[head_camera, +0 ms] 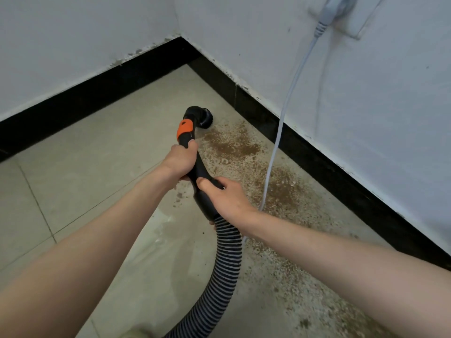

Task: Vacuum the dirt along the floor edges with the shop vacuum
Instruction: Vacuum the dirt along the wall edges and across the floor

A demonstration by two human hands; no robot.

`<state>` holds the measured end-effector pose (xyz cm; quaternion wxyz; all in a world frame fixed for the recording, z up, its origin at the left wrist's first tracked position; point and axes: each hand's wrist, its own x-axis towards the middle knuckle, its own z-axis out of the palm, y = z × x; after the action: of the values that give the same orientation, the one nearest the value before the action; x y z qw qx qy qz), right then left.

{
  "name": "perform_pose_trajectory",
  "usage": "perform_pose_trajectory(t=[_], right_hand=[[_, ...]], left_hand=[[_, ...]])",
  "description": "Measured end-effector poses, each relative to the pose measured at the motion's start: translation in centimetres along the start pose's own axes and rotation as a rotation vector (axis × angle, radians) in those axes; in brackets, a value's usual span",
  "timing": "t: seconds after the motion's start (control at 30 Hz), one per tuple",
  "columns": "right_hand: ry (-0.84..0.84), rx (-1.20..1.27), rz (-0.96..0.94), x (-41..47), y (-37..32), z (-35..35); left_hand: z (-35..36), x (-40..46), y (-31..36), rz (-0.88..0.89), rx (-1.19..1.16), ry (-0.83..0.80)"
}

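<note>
beyond the left hand (181, 159), the nozzle (202, 117) sits on the floor (97, 152) near the corner, at the far end of the dirt (234, 147). the left hand wraps the black wand (195, 164) just below its orange collar (184, 129); the right hand (225, 198) clasps the wand's base where the hose (225, 264) joins. most of the work looks undone: brown grit lies thick beside the right hand along the baseboard (317, 157), under a white cord (280, 132).

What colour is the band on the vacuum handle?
Orange. The band wraps the black handle just above the left hand, clearest in the head view.
</note>
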<state>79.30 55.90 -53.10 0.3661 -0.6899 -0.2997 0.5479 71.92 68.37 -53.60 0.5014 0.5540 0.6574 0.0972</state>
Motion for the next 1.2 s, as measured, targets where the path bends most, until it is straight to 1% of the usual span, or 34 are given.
perform_pose_trajectory(t=[0.23, 0.4, 0.6, 0.7, 0.9, 1.2], right_hand=[[-0.001, 0.019, 0.014, 0.6, -1.1, 0.0], [-0.067, 0.018, -0.003, 0.7, -1.8, 1.2], [-0.18, -0.038, -0.013, -1.4, -0.6, 3.5], [-0.2, -0.089, -0.031, -2.7, 0.1, 3.6], [-0.145, -0.117, -0.023, -4.1, 0.7, 2.2], [-0.019, -0.179, -0.035, -3.7, 0.7, 0.3]], left_hand=[[-0.3, 0.1, 1.2, 0.039, -0.011, -0.059], [-2.1, -0.2, 0.4, 0.007, -0.048, -0.002], [-4.0, -2.8, -3.6, -0.066, -0.105, 0.098], [-3.9, -4.2, -4.8, -0.086, -0.139, 0.1], [-2.3, -5.5, -4.6, -0.085, -0.19, 0.044], [0.0, -4.5, -2.9, -0.044, -0.214, -0.031]])
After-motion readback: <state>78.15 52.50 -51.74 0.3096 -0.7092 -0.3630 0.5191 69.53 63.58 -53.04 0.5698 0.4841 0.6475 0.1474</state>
